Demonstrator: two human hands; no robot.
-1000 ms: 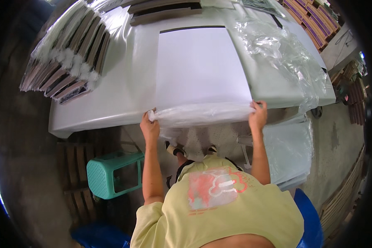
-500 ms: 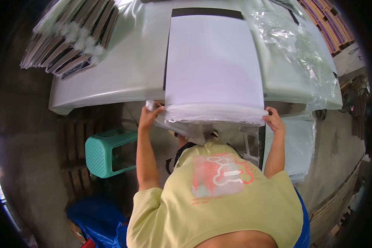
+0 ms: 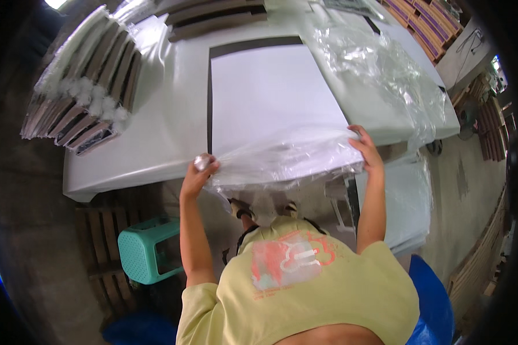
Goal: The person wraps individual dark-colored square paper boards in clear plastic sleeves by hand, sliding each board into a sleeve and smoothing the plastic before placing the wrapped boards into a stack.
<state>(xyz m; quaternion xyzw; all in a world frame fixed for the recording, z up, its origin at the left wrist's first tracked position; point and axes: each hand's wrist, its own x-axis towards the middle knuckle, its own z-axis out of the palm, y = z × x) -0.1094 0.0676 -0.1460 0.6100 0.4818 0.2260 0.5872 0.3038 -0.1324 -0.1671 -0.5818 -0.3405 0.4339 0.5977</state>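
Note:
A white rectangular panel (image 3: pixel 273 95) with a dark border along its far and left edges lies on the pale covered table. A clear plastic bag (image 3: pixel 282 158) is gathered in wrinkles across its near end, which reaches over the table's front edge. My left hand (image 3: pixel 200 171) is closed on the plastic at the near left corner; a small shiny thing, whose kind I cannot make out, shows at its fingers. At the right edge, my right hand (image 3: pixel 365 148) pinches the plastic, a little farther forward than the left.
At the table's (image 3: pixel 141 164) far left stands a stack of wrapped panels (image 3: pixel 92 75). More dark-edged boards (image 3: pixel 216 20) lie at the back. Loose clear film (image 3: pixel 380 69) covers the right side. A green stool (image 3: pixel 147 253) stands below left, beside a wooden pallet (image 3: pixel 101 236).
Both hands have moved forward over the panel's near end, the right one farther. The plastic now lies wrinkled over more of the panel. The whole view has shifted and tilted.

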